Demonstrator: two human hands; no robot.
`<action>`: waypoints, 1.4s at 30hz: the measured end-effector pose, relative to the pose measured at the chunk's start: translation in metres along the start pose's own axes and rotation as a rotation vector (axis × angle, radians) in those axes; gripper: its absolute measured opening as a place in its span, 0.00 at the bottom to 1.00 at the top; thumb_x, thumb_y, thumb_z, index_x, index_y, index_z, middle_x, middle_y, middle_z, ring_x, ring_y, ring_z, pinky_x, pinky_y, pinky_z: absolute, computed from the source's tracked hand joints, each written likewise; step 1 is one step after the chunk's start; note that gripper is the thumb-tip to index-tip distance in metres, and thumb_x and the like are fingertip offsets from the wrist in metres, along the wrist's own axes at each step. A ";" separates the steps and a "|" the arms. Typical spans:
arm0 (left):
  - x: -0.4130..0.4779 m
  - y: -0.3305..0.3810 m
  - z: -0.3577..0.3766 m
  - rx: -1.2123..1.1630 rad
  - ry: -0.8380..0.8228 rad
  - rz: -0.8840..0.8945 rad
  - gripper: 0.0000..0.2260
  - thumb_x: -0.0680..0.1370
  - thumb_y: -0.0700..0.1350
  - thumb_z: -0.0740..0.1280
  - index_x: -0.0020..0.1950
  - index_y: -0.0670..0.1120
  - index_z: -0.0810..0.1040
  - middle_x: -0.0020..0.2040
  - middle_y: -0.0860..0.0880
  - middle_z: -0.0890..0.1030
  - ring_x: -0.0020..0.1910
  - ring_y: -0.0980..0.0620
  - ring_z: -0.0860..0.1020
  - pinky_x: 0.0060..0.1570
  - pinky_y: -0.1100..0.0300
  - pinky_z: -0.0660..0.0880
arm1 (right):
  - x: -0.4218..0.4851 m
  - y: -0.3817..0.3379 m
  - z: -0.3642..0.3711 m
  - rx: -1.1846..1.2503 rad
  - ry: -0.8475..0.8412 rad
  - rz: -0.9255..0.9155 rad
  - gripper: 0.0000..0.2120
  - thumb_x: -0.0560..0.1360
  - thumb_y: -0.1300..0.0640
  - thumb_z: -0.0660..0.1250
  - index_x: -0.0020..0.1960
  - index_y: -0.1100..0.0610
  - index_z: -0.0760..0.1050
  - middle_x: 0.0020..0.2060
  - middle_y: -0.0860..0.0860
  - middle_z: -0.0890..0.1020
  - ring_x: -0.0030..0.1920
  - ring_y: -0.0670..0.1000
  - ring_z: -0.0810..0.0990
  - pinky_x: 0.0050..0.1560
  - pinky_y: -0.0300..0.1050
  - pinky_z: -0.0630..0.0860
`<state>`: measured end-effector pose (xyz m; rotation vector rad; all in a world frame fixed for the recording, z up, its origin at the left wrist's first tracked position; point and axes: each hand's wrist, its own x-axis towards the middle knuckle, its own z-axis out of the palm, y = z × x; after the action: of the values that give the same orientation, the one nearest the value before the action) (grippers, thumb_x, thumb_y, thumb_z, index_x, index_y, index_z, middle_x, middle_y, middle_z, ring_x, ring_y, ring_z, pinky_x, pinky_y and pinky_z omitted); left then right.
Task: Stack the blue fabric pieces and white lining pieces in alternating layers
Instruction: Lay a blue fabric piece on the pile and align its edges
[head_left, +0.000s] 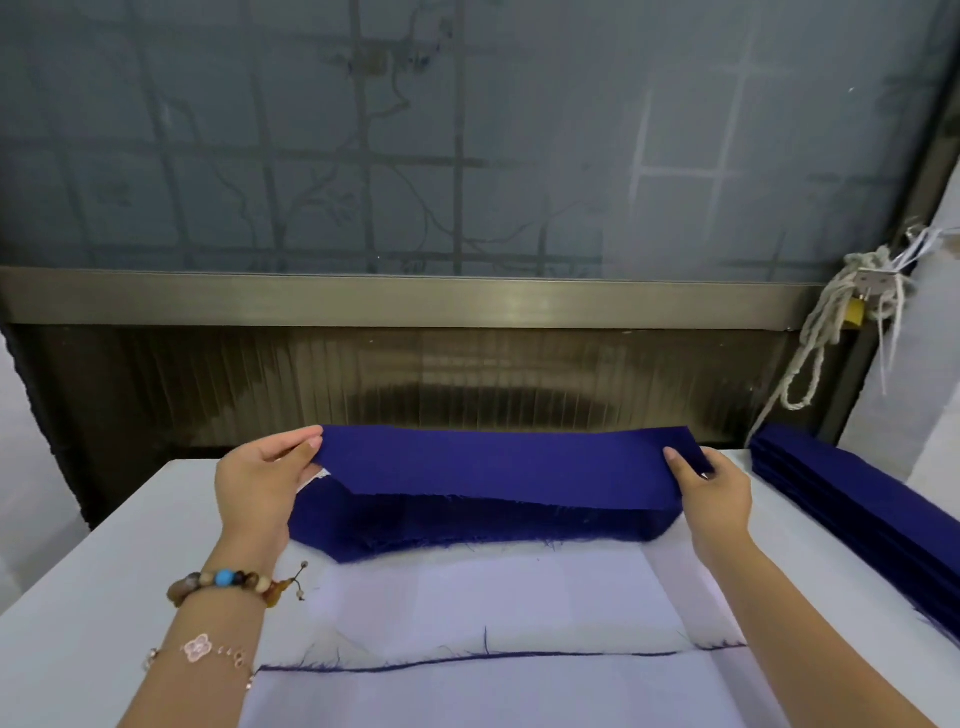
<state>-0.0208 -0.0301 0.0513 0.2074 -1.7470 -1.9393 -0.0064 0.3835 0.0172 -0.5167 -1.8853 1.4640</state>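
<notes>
- I see the left hand (260, 483) at the left end of a long blue fabric piece (493, 462). The thumb lies on top of the cloth, the other fingers are curled under it, and so it pinches this end.
- The right hand (714, 488) holds the right end of the same piece. Its thumb presses on the top side and its fingers are bent around the edge.
- Between the two hands the blue fabric piece is stretched almost flat and held a little above the stack (467, 530), in the far middle part of the table (104, 597).
- The top of the stack is also blue, with a frayed near edge. At its left end, just beside the left hand, a small white corner shows; how many layers lie below I cannot tell.
- Closer to me the white lining pieces (493, 597) lie flat, touching the near edge of the stack. A thin blue line with loose threads (467, 659) runs across them.
- A second pile of blue strips (857, 499) lies along the right side of the table, apart from the right hand.
- The left wrist has a beaded bracelet (228, 579) and a thin chain bracelet (200, 649).
- Behind the table is a frosted window (467, 130); at its right side a rope (826, 332) hangs near a padlock (854, 312).
</notes>
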 end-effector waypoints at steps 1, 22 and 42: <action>-0.002 0.002 -0.001 0.028 0.015 0.030 0.08 0.76 0.37 0.70 0.48 0.50 0.84 0.47 0.49 0.84 0.47 0.54 0.82 0.38 0.67 0.80 | -0.001 -0.003 -0.005 -0.003 -0.007 -0.009 0.05 0.76 0.51 0.68 0.50 0.51 0.76 0.41 0.47 0.80 0.42 0.48 0.78 0.38 0.43 0.73; -0.114 0.010 -0.078 0.194 -0.043 0.046 0.11 0.77 0.39 0.70 0.44 0.57 0.83 0.46 0.53 0.84 0.45 0.53 0.82 0.37 0.64 0.81 | -0.090 -0.015 -0.113 -0.042 -0.084 0.037 0.08 0.75 0.52 0.69 0.40 0.47 0.73 0.37 0.46 0.81 0.39 0.49 0.79 0.38 0.43 0.75; -0.152 -0.014 -0.111 0.476 -0.136 -0.147 0.07 0.76 0.38 0.72 0.43 0.50 0.85 0.39 0.53 0.83 0.27 0.61 0.79 0.30 0.75 0.70 | -0.135 0.020 -0.150 -0.329 -0.242 -0.026 0.09 0.73 0.57 0.71 0.36 0.53 0.76 0.30 0.47 0.79 0.34 0.50 0.76 0.33 0.40 0.68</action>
<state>0.1548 -0.0562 -0.0139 0.3859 -2.3257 -1.6321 0.1922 0.4002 -0.0195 -0.4790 -2.3358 1.2494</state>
